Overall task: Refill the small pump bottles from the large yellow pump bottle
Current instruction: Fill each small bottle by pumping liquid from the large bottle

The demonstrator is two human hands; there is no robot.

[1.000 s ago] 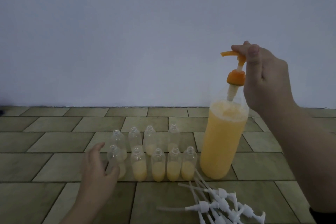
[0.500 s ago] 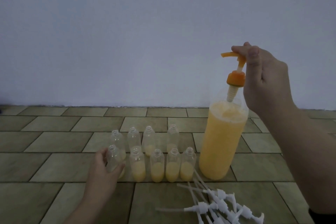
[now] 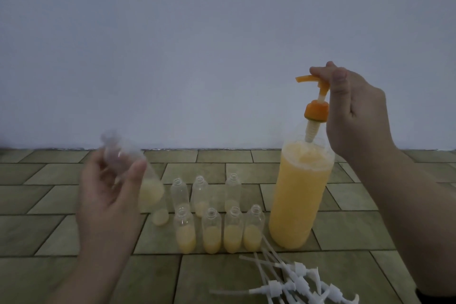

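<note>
My left hand grips a small bottle, lifted and tilted, blurred, a little pale yellow liquid in its bottom. My right hand pinches the orange pump head, its cap raised off the big bottle, tube still dipping in. Big bottle stands on the tile floor, nearly full of yellow liquid, foam on top. Front row: four small open bottles, roughly a third to half full. Back row: three upright, near empty, plus one partly hidden behind the held bottle. White pumps piled at front right. No labels readable.
</note>
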